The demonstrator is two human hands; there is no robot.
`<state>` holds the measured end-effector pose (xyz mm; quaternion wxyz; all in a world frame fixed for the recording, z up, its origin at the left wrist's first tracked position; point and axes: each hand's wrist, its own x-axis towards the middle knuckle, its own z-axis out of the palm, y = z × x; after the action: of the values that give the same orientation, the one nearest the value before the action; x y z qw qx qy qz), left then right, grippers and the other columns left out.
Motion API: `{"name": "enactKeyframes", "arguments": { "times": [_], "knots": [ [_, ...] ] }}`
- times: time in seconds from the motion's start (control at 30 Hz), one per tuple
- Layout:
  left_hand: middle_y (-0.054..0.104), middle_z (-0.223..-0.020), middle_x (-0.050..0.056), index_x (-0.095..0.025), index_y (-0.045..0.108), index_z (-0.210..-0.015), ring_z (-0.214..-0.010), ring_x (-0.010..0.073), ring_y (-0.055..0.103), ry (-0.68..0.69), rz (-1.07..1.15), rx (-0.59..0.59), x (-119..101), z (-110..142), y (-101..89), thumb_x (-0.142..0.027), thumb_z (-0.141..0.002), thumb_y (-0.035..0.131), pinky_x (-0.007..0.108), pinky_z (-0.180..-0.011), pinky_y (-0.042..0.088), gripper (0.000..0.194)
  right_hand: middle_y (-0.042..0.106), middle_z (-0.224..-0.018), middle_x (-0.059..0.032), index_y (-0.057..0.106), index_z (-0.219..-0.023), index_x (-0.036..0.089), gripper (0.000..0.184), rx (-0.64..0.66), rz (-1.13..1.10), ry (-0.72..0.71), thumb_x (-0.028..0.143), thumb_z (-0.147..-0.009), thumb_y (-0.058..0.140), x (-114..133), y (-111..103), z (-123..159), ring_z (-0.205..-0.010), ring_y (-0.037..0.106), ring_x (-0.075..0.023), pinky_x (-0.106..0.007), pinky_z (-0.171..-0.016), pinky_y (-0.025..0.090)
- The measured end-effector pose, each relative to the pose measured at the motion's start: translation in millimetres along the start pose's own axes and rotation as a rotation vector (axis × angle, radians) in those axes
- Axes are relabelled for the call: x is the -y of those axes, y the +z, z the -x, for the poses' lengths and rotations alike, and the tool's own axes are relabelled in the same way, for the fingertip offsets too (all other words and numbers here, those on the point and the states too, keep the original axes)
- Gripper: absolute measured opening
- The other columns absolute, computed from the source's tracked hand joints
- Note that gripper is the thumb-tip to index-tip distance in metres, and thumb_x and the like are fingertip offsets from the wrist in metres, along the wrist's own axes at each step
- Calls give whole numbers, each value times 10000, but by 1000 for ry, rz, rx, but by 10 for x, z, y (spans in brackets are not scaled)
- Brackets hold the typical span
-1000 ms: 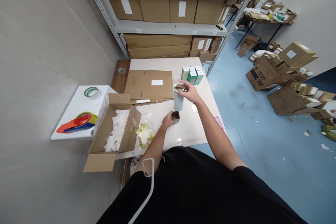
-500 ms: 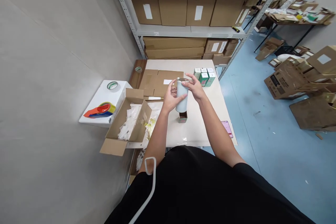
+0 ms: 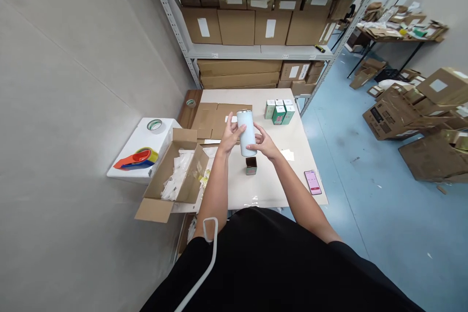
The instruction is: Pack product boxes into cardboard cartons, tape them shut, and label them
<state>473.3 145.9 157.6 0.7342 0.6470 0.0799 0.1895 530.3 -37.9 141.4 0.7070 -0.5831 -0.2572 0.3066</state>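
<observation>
I hold a white cylindrical cup upright above the table with both hands. My left hand wraps its left side near the top. My right hand grips its lower right side. Directly below it, a small open box with a dark inside stands on the pale table. Several green and white boxes stand in a cluster further back on the table.
An open carton of white packets hangs over the table's left edge. Flattened cardboard lies at the back, a pink phone near the right edge. A white side stand holds tape dispensers. Shelves of cartons rise behind.
My left hand left the small box and joined the right on the cup. The cup rose off the table and now hangs over the small box; my right hand slid from its top to its lower side.
</observation>
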Motion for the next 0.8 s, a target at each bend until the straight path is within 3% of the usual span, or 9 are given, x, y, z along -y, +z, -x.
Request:
{"name": "enactKeyframes", "arguments": {
  "times": [0.1, 0.23, 0.33, 0.5, 0.67, 0.8],
  "knots": [
    [709, -1250, 107, -293, 38, -1712, -1108, 242, 715, 8, -36, 21, -42, -40, 59, -500, -718, 930, 386, -984, 564, 1351, 696, -1158, -55, 196, -1680, 329, 1375, -131, 63, -67, 414, -561, 991, -23, 60, 76, -1015, 700, -265, -427, -885, 609],
    [753, -1113, 86, -240, -49, -1709, -1025, 244, 731, 12, -34, 80, -82, -63, 94, -467, -709, 938, 440, -980, 572, 1424, 675, -1235, -56, 133, -1684, 376, 1288, -52, 29, -42, 419, -671, 929, -4, 59, 185, -1079, 691, -257, -424, -935, 588],
    [752, -1168, 112, -232, -4, -1713, -1056, 257, 731, 14, 5, 130, -95, -48, 106, -493, -734, 915, 444, -997, 565, 1368, 679, -1203, -53, 108, -1687, 365, 1294, -36, 33, -10, 407, -677, 915, -15, 62, 231, -1040, 698, -257, -426, -913, 590],
    [720, -1271, 121, -278, 86, -1710, -1120, 256, 721, 27, -23, 109, -115, -37, 140, -477, -720, 930, 404, -1006, 562, 1316, 655, -1215, -63, 80, -1701, 344, 1416, -199, 154, -63, 357, -594, 962, -102, 98, 246, -1026, 676, -256, -430, -937, 576],
    [756, -1136, 109, -232, 128, -1704, -1029, 259, 739, 5, 2, 77, -129, -38, 148, -527, -732, 910, 425, -972, 577, 1282, 655, -1217, -49, 53, -1701, 361, 1341, -106, 70, -52, 428, -667, 904, -141, 124, 252, -1081, 675, -256, -433, -955, 570],
    [720, -1237, 114, -292, 137, -1701, -1142, 266, 709, -14, 1, 62, -131, -40, 122, -494, -715, 932, 414, -999, 570, 1282, 646, -1167, -48, 107, -1704, 344, 1382, -207, 156, -76, 452, -611, 947, -129, 161, 257, -1013, 675, -250, -421, -918, 577]
  ]
}}
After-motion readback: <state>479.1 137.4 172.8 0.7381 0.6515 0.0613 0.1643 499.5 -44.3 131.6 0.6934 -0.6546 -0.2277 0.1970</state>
